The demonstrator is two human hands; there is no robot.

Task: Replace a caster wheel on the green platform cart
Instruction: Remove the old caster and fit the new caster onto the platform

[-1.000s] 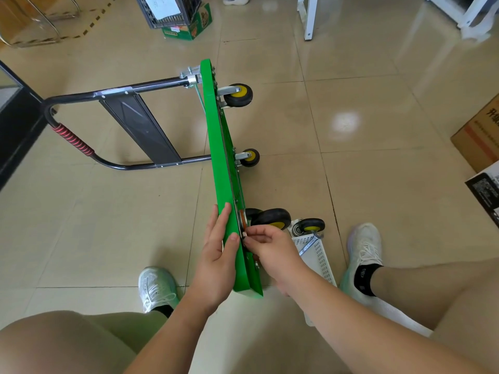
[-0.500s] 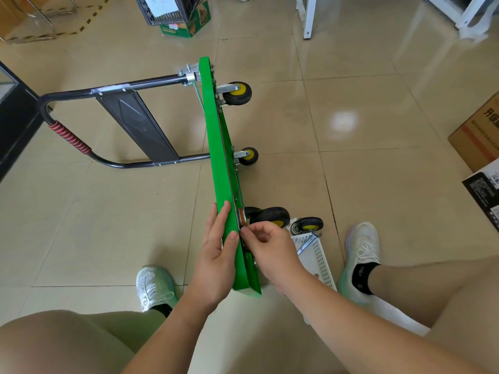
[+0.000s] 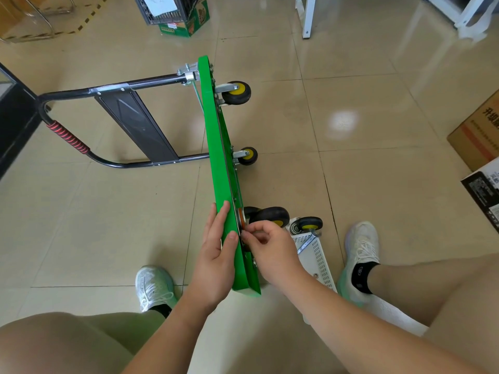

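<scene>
In the head view we see the left hand [image 3: 216, 255] laid flat against the left face of the green platform cart [image 3: 218, 157], which stands on its long edge on the floor. Its fingers are straight and close together, pointing away, and the thumb lies over the deck's upper edge. The right hand [image 3: 272, 249] comes in on the right side of the deck with its fingers curled. Thumb and forefinger pinch a small dark part [image 3: 244, 234] at the underside, and we cannot tell what that part is. Both forearms reach in from the near edge, between two bare knees.

The near caster wheel [image 3: 272, 215], black with a yellow hub, juts out to the right of the deck just beyond the right hand. Two more wheels [image 3: 236, 93] stand out from the same side further off. The black handle [image 3: 67, 139], with its red wrapped grip, stretches away to the left.

A loose caster [image 3: 309, 225] sits at the far end of a white perforated tray [image 3: 316, 255], just right of the right hand, with a silvery tool [image 3: 306, 242] beside it. The floor [image 3: 378, 184] is glossy beige tile that catches the light. White shoes [image 3: 155, 286] stand on either side of the cart's near end. A cardboard box [image 3: 478, 136] sits at the right edge, and a green carton [image 3: 186, 22] lies under a dark wire crate [image 3: 167, 6] at the far side
</scene>
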